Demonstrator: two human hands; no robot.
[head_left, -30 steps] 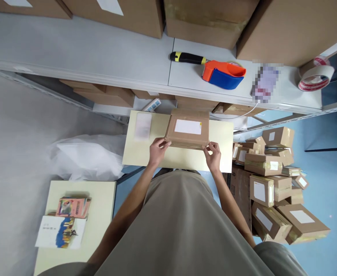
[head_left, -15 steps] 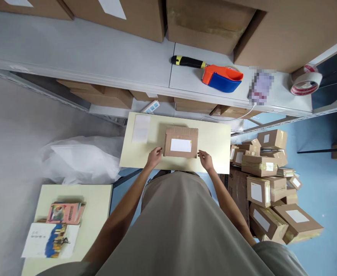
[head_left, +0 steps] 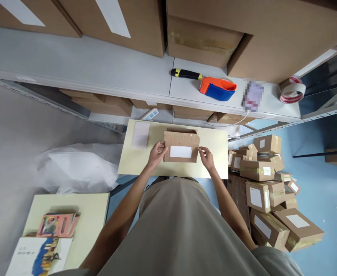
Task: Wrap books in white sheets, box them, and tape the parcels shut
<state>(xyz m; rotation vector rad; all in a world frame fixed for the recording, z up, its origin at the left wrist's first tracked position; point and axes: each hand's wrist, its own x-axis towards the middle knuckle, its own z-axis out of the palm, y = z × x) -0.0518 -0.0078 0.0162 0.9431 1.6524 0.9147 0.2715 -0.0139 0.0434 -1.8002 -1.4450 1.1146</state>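
A brown cardboard box [head_left: 181, 140] with a white label [head_left: 180, 151] on its face lies on the pale yellow table [head_left: 214, 165] in front of me. Along its far edge a dark gap shows. My left hand [head_left: 157, 154] grips the box's left side, thumb on the face and fingers partly hidden behind the edge. At the right edge, the fingertips of my right hand [head_left: 206, 158] pinch the cardboard. To the left of the box lies a white sheet of paper [head_left: 140, 135].
A shelf [head_left: 113, 69] ahead carries large cartons [head_left: 199, 40], an orange and blue tape dispenser [head_left: 218, 88], a phone on a cable and tape rolls [head_left: 293, 92]. Parcels [head_left: 257, 170] are heaped on the right. Left are white plastic wrap [head_left: 79, 168] and books [head_left: 56, 224] on another table.
Both hands have closed in on the box, the left now holding its side and the right touching its edge. The box's labelled face has tilted and a dark gap has appeared behind it.
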